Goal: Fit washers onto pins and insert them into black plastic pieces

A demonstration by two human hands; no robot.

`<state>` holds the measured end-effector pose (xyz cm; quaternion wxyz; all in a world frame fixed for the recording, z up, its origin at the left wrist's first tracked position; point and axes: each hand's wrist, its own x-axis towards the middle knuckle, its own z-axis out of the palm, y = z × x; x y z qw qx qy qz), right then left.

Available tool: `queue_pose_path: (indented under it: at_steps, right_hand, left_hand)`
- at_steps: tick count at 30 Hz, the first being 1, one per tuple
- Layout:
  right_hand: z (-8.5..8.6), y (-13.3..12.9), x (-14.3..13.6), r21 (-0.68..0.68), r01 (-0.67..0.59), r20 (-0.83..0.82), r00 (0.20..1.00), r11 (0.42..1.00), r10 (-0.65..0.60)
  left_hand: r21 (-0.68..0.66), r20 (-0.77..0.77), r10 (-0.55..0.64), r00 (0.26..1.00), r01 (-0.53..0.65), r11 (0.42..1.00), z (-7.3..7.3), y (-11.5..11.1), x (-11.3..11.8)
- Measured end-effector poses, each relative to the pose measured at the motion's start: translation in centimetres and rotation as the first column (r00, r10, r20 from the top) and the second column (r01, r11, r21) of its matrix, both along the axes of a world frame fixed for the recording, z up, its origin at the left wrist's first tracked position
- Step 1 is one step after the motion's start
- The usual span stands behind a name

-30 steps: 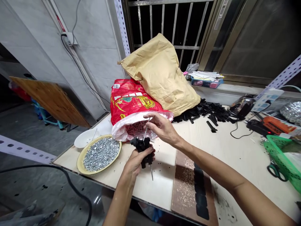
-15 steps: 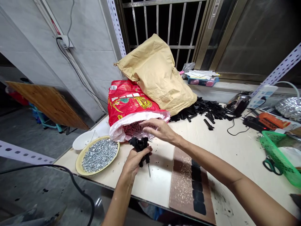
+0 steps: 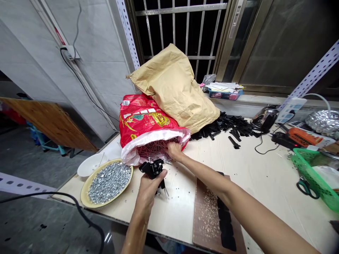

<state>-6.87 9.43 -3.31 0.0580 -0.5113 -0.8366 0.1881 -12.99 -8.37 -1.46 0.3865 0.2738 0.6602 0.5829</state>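
Note:
My left hand (image 3: 151, 185) is closed around several black plastic parts (image 3: 152, 168), held upright above the table near its front edge. Thin metal rods poke out below them, and a bit of metal shows at their top. My right hand (image 3: 174, 151) is in the mouth of a red bag (image 3: 148, 114) with a rolled-back white lining, at the right side of a heap of long, thin reddish metal pins (image 3: 150, 150). Its fingertips are lost among the pins, so their grip does not show. Left of my left hand stands a yellow bowl (image 3: 84, 194) of small silvery metal pieces.
A tan sack (image 3: 177, 88) leans over the red bag. Black plastic pieces (image 3: 227, 125) are piled behind. Under my right forearm lies a brown board (image 3: 202, 233) with black pads. A white dish (image 3: 86, 165), green basket (image 3: 304, 165) and scissors (image 3: 307, 188) flank the work area.
My right hand has moved from above the black parts into the bag's mouth, down onto the pins. The left hand has tilted the black parts and lowered them slightly.

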Motion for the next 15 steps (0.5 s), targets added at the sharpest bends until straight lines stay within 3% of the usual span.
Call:
queue_pose_path:
  at_steps: [5, 9, 12, 15]
  right_hand:
    - [1.3, -0.3, -0.8, -0.025, 0.027, 0.060, 0.998, 0.999, -0.025]
    - [2.8, -1.6, 1.5, -0.007, -0.001, 0.004, 1.000, 1.000, 0.001]
    - [4.9, -2.7, 4.3, 0.033, -0.100, -0.096, 0.990, 0.994, 0.103]
    - [8.0, -3.5, 6.7, 0.161, -0.332, -0.291, 0.884, 0.929, 0.366]
  left_hand:
    - [-0.008, 0.096, -0.046, 0.994, 0.047, 0.999, -0.3, -0.1, 0.1]
    - [-0.022, 0.030, -0.012, 0.999, 0.013, 1.000, -0.9, -0.2, -0.4]
    - [-0.046, -0.101, 0.029, 0.994, -0.034, 0.998, -1.5, 0.1, -0.8]
    - [-0.107, -0.276, 0.041, 0.960, -0.073, 0.992, -1.8, 0.6, -1.1]
